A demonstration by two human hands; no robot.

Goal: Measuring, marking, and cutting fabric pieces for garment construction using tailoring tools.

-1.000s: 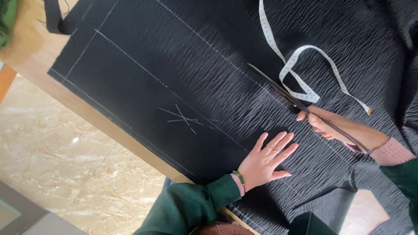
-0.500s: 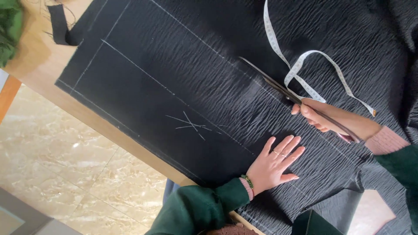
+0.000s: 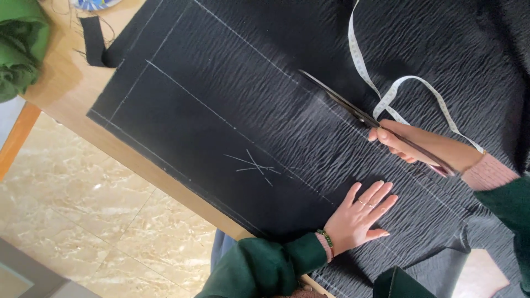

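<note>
On black fabric (image 3: pixel 221 127), right hand (image 3: pixel 406 142) grips scissors (image 3: pixel 337 102) (left hand (image 3: pixel 359 218) flat).

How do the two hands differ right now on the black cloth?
The left hand lies flat, fingers spread, pressing the black fabric; the right hand is closed around the scissors. The left hand shows rings and a green bracelet; none shows on the right. The left sits nearer the table's edge. Both wear dark green sleeves.

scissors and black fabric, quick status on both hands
Right hand grips scissors, blades open along a chalk line. Left hand flat on black fabric. Measuring tape lies beside the blades.
</note>
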